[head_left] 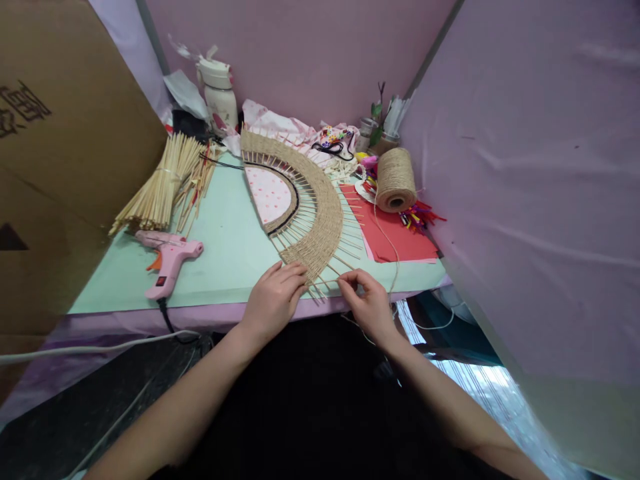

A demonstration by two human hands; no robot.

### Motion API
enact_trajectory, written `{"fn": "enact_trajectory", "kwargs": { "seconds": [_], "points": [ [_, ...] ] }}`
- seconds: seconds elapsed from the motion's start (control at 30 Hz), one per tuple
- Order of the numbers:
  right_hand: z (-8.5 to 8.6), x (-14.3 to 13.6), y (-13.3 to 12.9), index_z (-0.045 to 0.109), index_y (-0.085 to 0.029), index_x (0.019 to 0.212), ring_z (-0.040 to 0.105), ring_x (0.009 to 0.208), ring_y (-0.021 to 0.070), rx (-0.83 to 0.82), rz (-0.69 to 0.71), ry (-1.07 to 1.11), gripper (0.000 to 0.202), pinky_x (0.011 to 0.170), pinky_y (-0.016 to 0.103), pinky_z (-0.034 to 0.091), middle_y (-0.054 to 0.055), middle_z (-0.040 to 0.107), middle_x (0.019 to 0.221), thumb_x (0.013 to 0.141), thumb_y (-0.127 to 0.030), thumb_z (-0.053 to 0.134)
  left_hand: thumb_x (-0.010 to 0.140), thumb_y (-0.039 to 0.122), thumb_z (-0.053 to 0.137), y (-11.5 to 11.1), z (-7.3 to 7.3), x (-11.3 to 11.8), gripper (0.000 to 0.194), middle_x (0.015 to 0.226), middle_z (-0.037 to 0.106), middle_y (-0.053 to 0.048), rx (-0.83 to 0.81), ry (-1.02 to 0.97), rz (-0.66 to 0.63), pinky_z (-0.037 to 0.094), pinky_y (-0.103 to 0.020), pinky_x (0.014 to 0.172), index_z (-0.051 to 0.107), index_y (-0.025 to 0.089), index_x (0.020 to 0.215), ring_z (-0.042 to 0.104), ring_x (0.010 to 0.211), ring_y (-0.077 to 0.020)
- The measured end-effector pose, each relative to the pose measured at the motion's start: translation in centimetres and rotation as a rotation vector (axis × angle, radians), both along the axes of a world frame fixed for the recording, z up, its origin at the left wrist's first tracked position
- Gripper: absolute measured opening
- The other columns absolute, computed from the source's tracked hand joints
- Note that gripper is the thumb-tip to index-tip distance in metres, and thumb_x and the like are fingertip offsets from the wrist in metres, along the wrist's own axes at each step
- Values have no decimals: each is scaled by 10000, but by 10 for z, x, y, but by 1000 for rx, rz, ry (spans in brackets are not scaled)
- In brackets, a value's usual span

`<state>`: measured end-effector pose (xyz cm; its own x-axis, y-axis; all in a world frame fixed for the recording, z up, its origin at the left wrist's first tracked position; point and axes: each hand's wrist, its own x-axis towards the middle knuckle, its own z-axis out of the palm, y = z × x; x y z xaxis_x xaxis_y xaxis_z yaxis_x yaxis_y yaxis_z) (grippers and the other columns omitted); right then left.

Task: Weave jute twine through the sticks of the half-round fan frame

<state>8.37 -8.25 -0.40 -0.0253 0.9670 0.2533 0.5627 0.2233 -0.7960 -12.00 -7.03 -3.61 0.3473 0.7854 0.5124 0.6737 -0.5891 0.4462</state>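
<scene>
A half-round woven fan (327, 213) of tan twine on thin sticks lies on the table, with a pink-spotted cloth centre (267, 193) edged in black. My left hand (277, 297) rests on the near end of its woven band, fingers together and pressing it down. Just right of that end, my right hand (367, 300) pinches a strand of twine (327, 281), which runs across the stick ends toward the left hand. From the twine spool (396, 177) at the right, a loose strand hangs down past the table's front edge.
A pink glue gun (170, 260) and a bundle of thin sticks (160, 183) lie at the left. Red sheets (395, 233) are under the spool. A white bottle (219, 93) stands at the back. A cardboard panel (65, 160) borders the left; purple cloth hangs at the right.
</scene>
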Motion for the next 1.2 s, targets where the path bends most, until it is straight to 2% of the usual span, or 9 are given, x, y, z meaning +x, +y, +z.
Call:
{"fn": "enact_trajectory", "kwargs": {
  "seconds": [0.23, 0.4, 0.53, 0.8, 1.07, 1.2],
  "points": [
    [-12, 12, -1, 651, -185, 752, 540, 627, 146, -92, -38, -22, 152, 629, 278, 436, 17, 644, 696, 824, -292, 571, 909, 192, 526, -3, 0, 2, 198, 1145, 705, -92, -9, -8, 19, 351, -473, 1104, 604, 171, 1089, 605, 1178, -211],
    [-14, 14, -6, 660, -192, 733, 562, 631, 153, -95, -24, -60, 155, 635, 284, 445, 23, 661, 693, 819, -285, 569, 938, 173, 457, -6, 2, 1, 187, 1188, 691, -75, -38, 18, -14, 234, -551, 1147, 637, 193, 983, 563, 1236, -225],
    [-14, 14, -6, 660, -189, 733, 561, 630, 150, -96, -26, -56, 153, 636, 281, 444, 20, 662, 697, 822, -272, 566, 921, 132, 471, -6, 1, -4, 210, 1193, 692, -68, -21, 24, -58, 163, -613, 1144, 667, 203, 952, 551, 1249, -249],
    [-13, 15, -3, 669, -188, 755, 566, 642, 151, -75, -27, -36, 142, 644, 283, 445, 24, 671, 713, 824, -273, 581, 905, 125, 509, -4, -5, -9, 205, 1171, 704, -62, 53, 0, -103, 196, -650, 1117, 696, 209, 904, 572, 1223, -275],
    [-15, 17, -5, 670, -196, 772, 572, 656, 157, -54, 6, -42, 137, 644, 286, 439, 21, 670, 728, 845, -267, 579, 901, 122, 511, -4, -4, -7, 216, 1136, 717, -67, 80, -13, -100, 222, -649, 1113, 711, 202, 910, 589, 1202, -275],
    [-14, 20, -11, 668, -196, 876, 564, 650, 152, -4, 42, -111, 90, 676, 299, 425, 8, 640, 717, 856, -240, 593, 892, 137, 537, -5, -2, -5, 190, 1131, 719, -69, 69, -10, -84, 201, -656, 1118, 715, 201, 902, 589, 1201, -276]
  ]
}}
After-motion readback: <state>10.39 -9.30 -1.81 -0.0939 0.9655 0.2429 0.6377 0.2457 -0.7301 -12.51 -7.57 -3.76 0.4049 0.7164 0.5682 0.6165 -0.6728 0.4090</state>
